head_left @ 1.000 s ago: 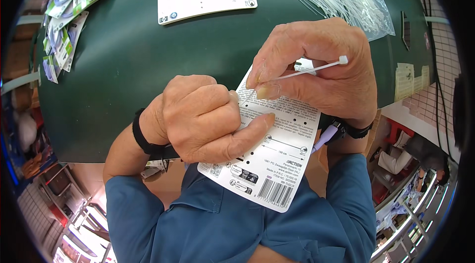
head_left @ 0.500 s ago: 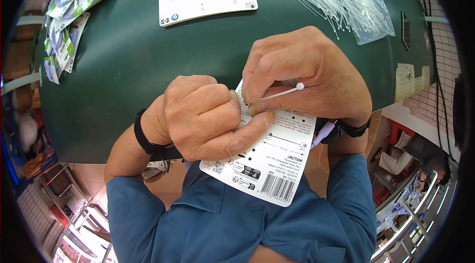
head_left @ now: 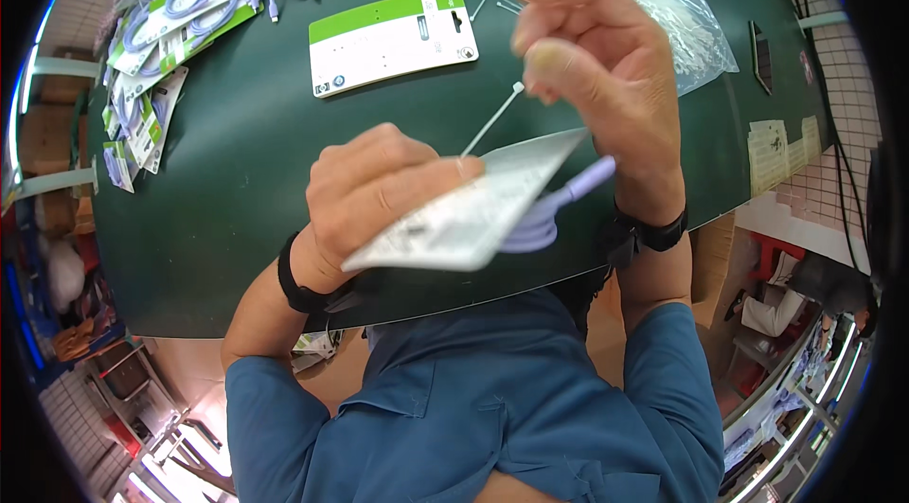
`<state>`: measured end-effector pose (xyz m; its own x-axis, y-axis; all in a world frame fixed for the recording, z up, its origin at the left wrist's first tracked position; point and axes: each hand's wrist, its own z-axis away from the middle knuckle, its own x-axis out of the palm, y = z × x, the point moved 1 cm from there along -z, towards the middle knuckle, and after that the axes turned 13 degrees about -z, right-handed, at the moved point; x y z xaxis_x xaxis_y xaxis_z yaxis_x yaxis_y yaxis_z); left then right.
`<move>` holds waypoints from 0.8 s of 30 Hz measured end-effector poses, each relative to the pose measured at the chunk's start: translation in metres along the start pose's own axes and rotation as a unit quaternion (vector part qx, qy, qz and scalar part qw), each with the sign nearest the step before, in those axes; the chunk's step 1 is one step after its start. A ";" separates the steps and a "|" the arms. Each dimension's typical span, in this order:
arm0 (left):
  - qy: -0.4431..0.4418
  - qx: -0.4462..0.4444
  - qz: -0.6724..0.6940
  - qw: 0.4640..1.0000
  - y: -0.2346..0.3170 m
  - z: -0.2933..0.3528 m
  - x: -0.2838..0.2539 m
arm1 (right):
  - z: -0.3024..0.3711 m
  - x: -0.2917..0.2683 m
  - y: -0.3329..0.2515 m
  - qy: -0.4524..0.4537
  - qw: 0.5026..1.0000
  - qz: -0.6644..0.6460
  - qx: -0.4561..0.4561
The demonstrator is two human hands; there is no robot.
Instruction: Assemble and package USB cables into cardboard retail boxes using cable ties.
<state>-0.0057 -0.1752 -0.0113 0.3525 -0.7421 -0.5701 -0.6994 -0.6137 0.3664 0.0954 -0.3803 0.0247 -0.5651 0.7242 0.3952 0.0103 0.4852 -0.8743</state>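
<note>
The left hand [head_left: 365, 195] grips a white card [head_left: 488, 214] along its left side, the card tilted above the near edge of the green bench [head_left: 227, 228], with a coiled purple cable [head_left: 532, 230] showing behind it and a white cable tie [head_left: 492, 119] sticking up beyond its far edge. The right hand [head_left: 615, 77] is raised, thumb and fingers loosely parted just beside the tie's head, while a green-and-white card [head_left: 393, 44] lies flat farther back, left of a clear bag [head_left: 689, 29] of ties.

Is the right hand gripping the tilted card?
No, the left hand grips the tilted card, while the right hand has its fingertips off it.
</note>
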 end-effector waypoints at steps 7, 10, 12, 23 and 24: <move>0.158 -0.375 0.187 0.894 -0.021 -0.013 0.016 | 0.013 -0.014 -0.002 0.129 0.959 0.150 -0.205; 0.175 -0.432 0.271 0.842 -0.027 -0.030 0.022 | 0.013 -0.004 0.003 -0.016 0.914 0.269 -0.304; 0.205 -0.451 0.315 0.809 -0.031 -0.038 0.028 | 0.010 0.011 0.006 -0.051 0.889 0.318 -0.324; 0.252 -0.432 0.367 0.784 -0.021 -0.063 0.048 | -0.007 0.013 0.025 -0.083 0.729 0.536 -0.418; 0.258 -0.429 0.363 0.786 -0.020 -0.063 0.048 | -0.008 0.012 0.027 -0.078 0.722 0.540 -0.425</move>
<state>0.0645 -0.2158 0.0003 0.4131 -0.8558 0.3114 -0.2340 0.2308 0.9445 0.0950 -0.3546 0.0083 0.0656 0.8731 -0.4831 0.9799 -0.1478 -0.1340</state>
